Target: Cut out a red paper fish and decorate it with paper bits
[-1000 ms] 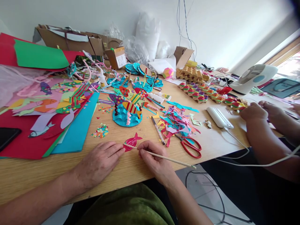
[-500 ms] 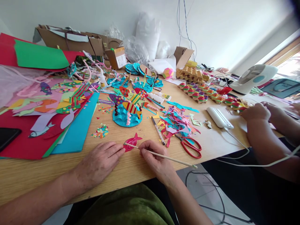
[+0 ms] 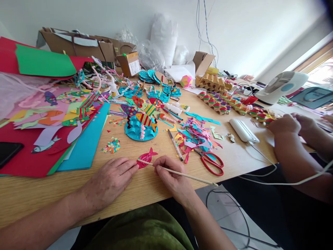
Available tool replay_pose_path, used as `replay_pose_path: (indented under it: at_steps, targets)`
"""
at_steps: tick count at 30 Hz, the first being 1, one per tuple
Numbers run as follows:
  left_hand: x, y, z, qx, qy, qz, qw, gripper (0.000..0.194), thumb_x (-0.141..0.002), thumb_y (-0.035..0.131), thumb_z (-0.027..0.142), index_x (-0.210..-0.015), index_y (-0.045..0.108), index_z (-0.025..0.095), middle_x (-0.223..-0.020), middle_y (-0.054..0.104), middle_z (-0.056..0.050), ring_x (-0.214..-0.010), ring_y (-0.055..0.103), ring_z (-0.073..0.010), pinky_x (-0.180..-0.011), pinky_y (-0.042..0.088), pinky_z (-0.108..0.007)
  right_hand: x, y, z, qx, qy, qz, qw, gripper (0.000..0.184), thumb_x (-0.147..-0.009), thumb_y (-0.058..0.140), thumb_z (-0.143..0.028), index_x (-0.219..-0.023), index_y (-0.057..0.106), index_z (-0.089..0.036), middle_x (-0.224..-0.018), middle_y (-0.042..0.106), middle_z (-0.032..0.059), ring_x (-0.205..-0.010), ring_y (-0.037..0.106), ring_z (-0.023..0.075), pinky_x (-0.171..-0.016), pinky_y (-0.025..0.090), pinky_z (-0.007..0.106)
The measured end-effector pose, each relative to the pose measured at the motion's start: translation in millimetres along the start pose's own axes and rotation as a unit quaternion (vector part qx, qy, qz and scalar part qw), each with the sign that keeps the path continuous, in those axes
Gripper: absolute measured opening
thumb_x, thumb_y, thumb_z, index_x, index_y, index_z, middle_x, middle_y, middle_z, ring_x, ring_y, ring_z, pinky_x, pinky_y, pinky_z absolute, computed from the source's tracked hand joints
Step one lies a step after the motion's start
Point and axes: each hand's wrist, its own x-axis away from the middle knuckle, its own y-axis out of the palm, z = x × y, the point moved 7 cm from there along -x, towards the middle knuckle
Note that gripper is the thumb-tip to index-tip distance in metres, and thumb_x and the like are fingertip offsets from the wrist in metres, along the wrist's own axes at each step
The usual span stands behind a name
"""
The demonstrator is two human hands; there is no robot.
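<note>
A small red paper fish (image 3: 145, 157) lies on the wooden table in front of me, its tail pointing away. My left hand (image 3: 116, 177) rests flat on the tabletop, fingers stretched out, with the fingertips touching the fish's left edge. Between the thumb and fingers of my right hand (image 3: 171, 175) is a thin wooden stick (image 3: 192, 177), held at a low slant. Its far tip touches the head end of the fish; the other end reaches past the table edge. The fish's surface looks glossy and streaked.
Red-handled scissors (image 3: 212, 163), a pen (image 3: 175, 145) and a pile of paper scraps (image 3: 195, 135) lie to the right. Beyond the fish stands a blue base with paper fish (image 3: 142, 133). Coloured sheets (image 3: 85, 146) are at left. Another person's hands (image 3: 286, 123) work near a white power bank (image 3: 244, 131).
My right hand and the stick have shifted very slightly to the left. My left hand and the paper fish have kept their places.
</note>
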Motion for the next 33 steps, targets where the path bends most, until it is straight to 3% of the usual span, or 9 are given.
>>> replay_pose_path:
  at_steps: [33]
  targets:
    - [-3.0,-3.7,3.3,-0.026,0.016,0.010,0.999,0.036,-0.097,0.029,0.013,-0.107,0.064,0.013,-0.104,0.070,-0.005,-0.096,0.062,-0.0199,-0.084,0.051,-0.034,-0.7,-3.9,0.0,-0.025,0.015,0.000,1.000,0.015,-0.078,0.046,-0.018,-0.074,0.061,-0.018,-0.063,0.057,0.0000,-0.060,0.053,0.0137,-0.055,0.039,0.023]
